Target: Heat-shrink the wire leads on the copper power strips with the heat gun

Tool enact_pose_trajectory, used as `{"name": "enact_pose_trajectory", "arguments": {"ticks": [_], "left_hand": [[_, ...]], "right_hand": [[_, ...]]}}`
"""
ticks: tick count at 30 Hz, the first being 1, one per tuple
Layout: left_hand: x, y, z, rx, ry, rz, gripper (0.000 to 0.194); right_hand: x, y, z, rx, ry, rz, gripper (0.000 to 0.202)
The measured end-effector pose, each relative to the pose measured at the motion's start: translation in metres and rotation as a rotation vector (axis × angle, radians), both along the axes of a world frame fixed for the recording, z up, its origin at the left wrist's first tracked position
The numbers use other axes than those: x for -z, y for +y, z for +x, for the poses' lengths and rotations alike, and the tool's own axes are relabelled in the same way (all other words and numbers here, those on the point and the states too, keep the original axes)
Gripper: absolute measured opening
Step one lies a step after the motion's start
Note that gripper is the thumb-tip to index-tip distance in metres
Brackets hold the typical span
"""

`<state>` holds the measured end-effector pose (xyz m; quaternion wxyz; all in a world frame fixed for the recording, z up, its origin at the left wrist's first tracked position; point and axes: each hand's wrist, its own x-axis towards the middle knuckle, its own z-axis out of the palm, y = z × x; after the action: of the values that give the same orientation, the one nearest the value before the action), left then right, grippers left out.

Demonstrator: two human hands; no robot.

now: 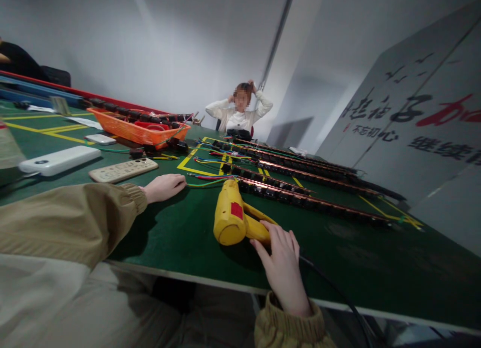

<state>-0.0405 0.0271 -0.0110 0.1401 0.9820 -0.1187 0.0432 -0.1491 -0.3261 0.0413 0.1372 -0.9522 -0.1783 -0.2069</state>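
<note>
My right hand (282,265) rests on the handle of a yellow heat gun (233,215) that lies on the green table (376,268), fingers wrapped over the grip. The gun's nozzle points at the near end of several long black strips with copper rails (300,198). Its black cord (338,293) runs off the table's near edge. My left hand (164,187) lies flat on the table, palm down, holding nothing, just short of coloured wires (210,179) that lead into the strips.
A beige remote (123,169) and a white power bank (59,160) lie at the left. An orange tray (137,130) of parts stands behind them. A person in white sits at the table's far end, both hands at their head. Yellow tape lines mark the table.
</note>
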Motion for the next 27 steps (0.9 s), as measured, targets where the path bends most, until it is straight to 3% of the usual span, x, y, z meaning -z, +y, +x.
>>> {"name": "enact_pose_trajectory", "arguments": {"ticks": [10,21,27], "left_hand": [[0.000,0.000,-0.001,-0.004,0.002,-0.043,0.039],[0.001,0.003,0.000,-0.077,0.074,-0.161,0.037],[0.005,0.005,0.004,-0.075,0.066,-0.143,0.039]], "right_hand": [[0.000,0.000,-0.001,-0.021,-0.029,-0.051,0.035],[-0.005,0.025,-0.017,-0.118,0.045,-0.022,0.036],[-0.008,0.041,-0.025,-0.219,0.083,0.037,0.038]]}}
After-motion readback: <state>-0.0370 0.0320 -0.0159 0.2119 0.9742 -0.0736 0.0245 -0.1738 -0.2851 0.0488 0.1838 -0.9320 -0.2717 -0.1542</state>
